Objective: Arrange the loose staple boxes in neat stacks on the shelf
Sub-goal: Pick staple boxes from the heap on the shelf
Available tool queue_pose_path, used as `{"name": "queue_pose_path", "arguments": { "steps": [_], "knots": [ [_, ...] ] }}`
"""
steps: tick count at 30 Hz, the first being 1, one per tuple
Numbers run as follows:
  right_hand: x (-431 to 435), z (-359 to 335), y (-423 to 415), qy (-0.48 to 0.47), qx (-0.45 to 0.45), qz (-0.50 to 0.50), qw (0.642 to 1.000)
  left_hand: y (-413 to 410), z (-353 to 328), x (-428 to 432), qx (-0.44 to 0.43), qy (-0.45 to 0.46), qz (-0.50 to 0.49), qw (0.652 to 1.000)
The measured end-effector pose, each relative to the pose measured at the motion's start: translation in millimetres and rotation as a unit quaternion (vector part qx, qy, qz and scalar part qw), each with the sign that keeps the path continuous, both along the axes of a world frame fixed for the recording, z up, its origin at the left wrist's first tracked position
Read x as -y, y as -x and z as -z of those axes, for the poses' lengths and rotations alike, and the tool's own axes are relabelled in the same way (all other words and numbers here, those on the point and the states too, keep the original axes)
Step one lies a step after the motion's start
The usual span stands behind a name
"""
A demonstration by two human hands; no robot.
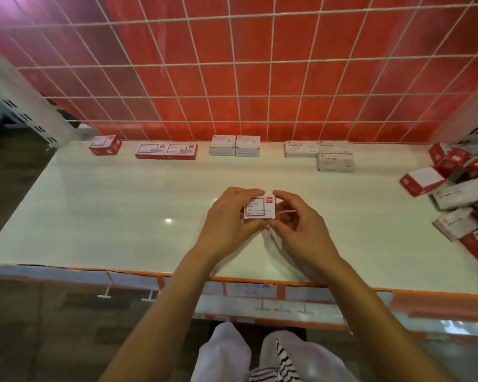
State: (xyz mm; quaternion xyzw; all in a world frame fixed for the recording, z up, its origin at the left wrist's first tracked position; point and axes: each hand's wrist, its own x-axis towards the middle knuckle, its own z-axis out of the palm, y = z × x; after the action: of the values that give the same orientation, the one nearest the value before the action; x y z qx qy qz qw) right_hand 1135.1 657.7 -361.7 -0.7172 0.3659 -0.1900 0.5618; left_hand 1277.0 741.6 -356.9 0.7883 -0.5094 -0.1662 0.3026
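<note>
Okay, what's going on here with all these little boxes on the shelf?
A person is holding one small red-and-white staple box between the left hand and the right hand, over the middle of the white shelf. Along the back, by the wire grid, sorted groups sit in a row: a single red box, a flat red-and-white pair, a white pair and three white STAPLES boxes. A jumbled pile of unsorted boxes lies at the right end.

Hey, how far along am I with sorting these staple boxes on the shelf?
Early on. Done: a back row of four small groups. In hand: your left hand and right hand grip one red-and-white box. Left: the jumbled pile at the right end of the shelf.
</note>
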Motion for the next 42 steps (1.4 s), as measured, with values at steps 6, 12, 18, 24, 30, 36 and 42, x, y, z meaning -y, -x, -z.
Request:
{"name": "queue_pose_path", "arguments": {
  "steps": [6, 12, 18, 24, 30, 36, 42],
  "knots": [
    [-16.6, -2.9, -21.8, 0.114, -0.052, -0.019, 0.992, -19.7, 0.3, -19.0, 0.025, -0.005, -0.01, 1.0],
    [-54.4, -5.0, -71.6, 0.162, -0.079, -0.023, 0.983, -71.6, -1.7, -51.9, 0.048, -0.019, 0.019, 0.999],
    [-103.7, -3.5, -140.0, 0.19, -0.098, -0.005, 0.977, -145.4, -0.2, -94.3, 0.069, -0.033, 0.025, 0.997],
    [-129.6, -1.2, -190.9, 0.214, -0.135, 0.005, 0.967, -201.2, -9.4, -121.6, 0.075, -0.055, 0.017, 0.996],
    [-142.2, -0.5, -236.4, 0.225, -0.146, -0.006, 0.963, -262.5, -15.2, -140.1, 0.095, -0.083, -0.007, 0.992],
    [-135.7, -9.0, -286.9, 0.264, -0.184, -0.049, 0.946, -316.2, -20.2, -143.9, 0.107, -0.094, -0.035, 0.989],
    [-129.8, -19.7, -340.1, 0.318, -0.178, -0.08, 0.928, -355.4, -15.3, -133.5, 0.141, -0.126, -0.054, 0.98]
  ]
}}
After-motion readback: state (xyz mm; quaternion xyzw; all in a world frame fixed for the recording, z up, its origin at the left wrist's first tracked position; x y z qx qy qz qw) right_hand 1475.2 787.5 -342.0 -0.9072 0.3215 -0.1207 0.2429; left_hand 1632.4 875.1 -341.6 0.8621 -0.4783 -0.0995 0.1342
